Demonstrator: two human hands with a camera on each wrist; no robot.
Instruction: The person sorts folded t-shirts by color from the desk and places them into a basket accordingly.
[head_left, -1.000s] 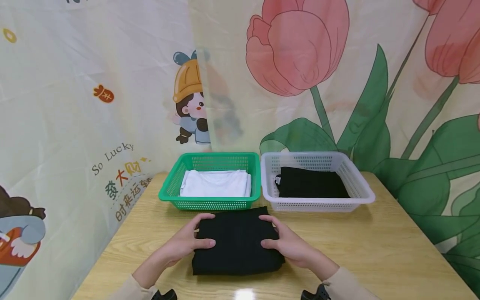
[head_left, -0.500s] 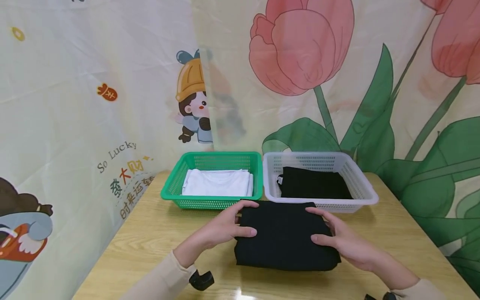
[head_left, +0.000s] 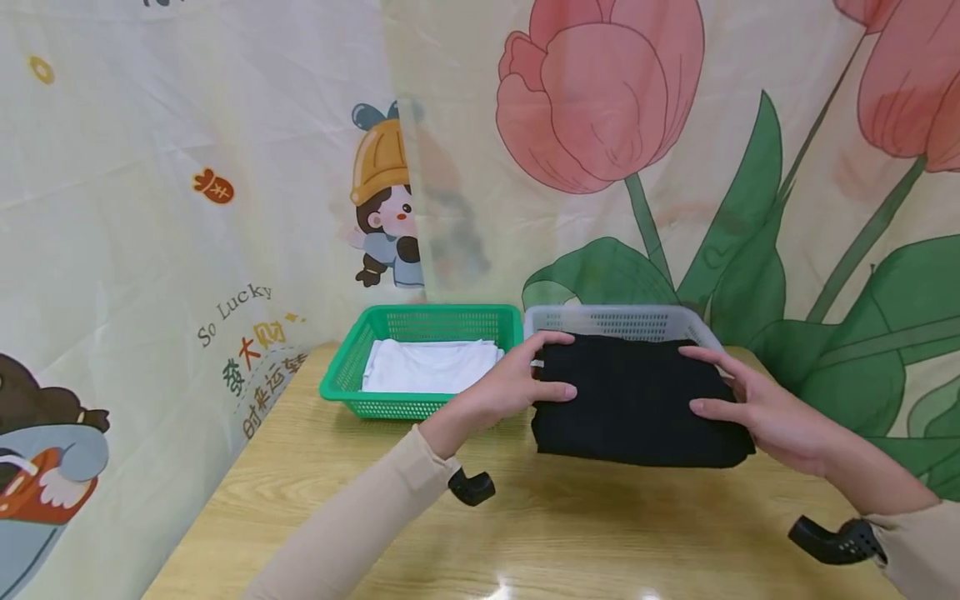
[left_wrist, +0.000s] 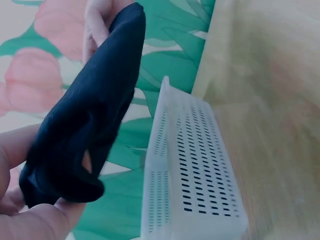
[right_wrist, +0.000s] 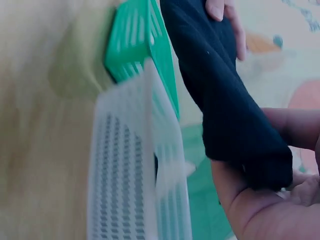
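A folded black garment [head_left: 637, 408] is held up between both hands, in front of and above the white plastic basket [head_left: 622, 321]. My left hand [head_left: 517, 379] grips its left end, thumb on the near face and fingers around the far side. At the right end my right hand [head_left: 757, 404] grips it the same way. Both wrist views show the black cloth [left_wrist: 90, 105] raised clear above the basket's perforated wall [right_wrist: 120, 175]. In the head view the garment hides most of the white basket and the black clothing inside it.
Left of the white basket stands a green basket [head_left: 333, 390] with a folded white garment [head_left: 427, 367] in it. Both baskets rest at the back of the wooden table [head_left: 337, 492]. A printed curtain [head_left: 465, 167] hangs right behind them.
Both hands have lifted the folded black garment off the table and carried it right and forward, from in front of the green basket to over the white basket. The baskets have stayed put.
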